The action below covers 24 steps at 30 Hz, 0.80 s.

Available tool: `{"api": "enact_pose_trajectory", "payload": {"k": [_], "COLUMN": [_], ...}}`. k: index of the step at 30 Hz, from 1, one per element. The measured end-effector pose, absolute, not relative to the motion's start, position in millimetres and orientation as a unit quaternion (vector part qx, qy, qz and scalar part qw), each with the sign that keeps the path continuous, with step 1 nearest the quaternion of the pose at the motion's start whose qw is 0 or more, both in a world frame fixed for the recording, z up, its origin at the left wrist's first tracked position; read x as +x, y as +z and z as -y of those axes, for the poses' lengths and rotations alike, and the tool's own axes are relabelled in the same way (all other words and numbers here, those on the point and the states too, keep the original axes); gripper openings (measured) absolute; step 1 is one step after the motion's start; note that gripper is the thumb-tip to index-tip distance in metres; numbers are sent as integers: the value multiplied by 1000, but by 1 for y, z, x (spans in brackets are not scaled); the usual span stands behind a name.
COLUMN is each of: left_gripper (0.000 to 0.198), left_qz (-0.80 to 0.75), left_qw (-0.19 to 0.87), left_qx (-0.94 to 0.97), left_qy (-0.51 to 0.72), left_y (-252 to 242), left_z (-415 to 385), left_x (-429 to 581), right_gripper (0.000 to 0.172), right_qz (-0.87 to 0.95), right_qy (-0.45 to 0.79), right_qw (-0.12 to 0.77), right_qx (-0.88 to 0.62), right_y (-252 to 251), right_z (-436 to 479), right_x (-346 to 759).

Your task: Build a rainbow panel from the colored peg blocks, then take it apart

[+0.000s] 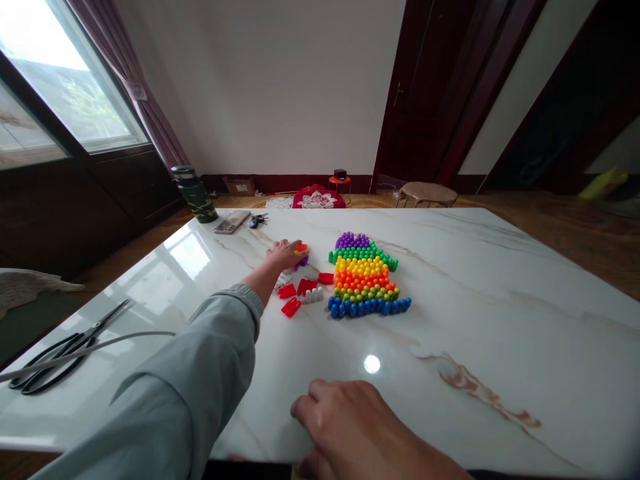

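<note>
My left hand (286, 254) reaches far across the white marble table (500, 300), fingers curled over small orange and purple pegs (301, 252). Loose red pegs (296, 293) and a few white ones (314, 295) lie just below that hand. To their right sits a pile of pegs in coloured rows (367, 275): purple at the far end, then green, yellow, orange, green and blue at the near end. My right hand (360, 430) rests knuckles-up on the table's near edge, fingers curled under, with nothing visible in it.
Black scissors (65, 350) and a grey cable (100, 343) lie at the near left. A phone (233, 222), keys (257, 219) and a camouflage bottle (195, 193) stand at the far left corner. A stool (427, 193) and red cushion (317, 198) are beyond.
</note>
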<state>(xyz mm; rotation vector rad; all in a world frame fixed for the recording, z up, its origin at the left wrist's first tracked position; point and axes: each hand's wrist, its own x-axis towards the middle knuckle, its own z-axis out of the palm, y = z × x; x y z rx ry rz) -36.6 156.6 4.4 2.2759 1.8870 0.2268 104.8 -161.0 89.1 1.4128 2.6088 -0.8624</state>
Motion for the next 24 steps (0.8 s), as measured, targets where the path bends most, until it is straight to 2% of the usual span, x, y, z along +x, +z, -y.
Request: {"api": "enact_pose_trajectory", "payload": {"k": [3, 9, 15, 20, 24], "left_gripper": [52, 40, 34, 52, 62], "left_qz": [-625, -600, -528, -444, -398], "left_qw": [77, 68, 83, 92, 107], "left_qx": [772, 792, 842, 890, 911], "left_qy": [84, 92, 79, 45, -27], "left_y": [1, 12, 34, 45, 49], "left_z": [-154, -144, -134, -122, -117], "left_x": [-37, -53, -54, -38, -31], "right_gripper": [27, 15, 21, 19, 19], "right_qz": [-843, -833, -815, -809, -809], "right_qy": [-279, -302, -300, -306, -302], "right_qw": [33, -13, -88, -81, -104], "right_qx": [459, 463, 487, 495, 494], "right_y": [86, 89, 75, 67, 65], "right_z": [160, 170, 179, 176, 176], "right_x": [104, 111, 117, 114, 114]}}
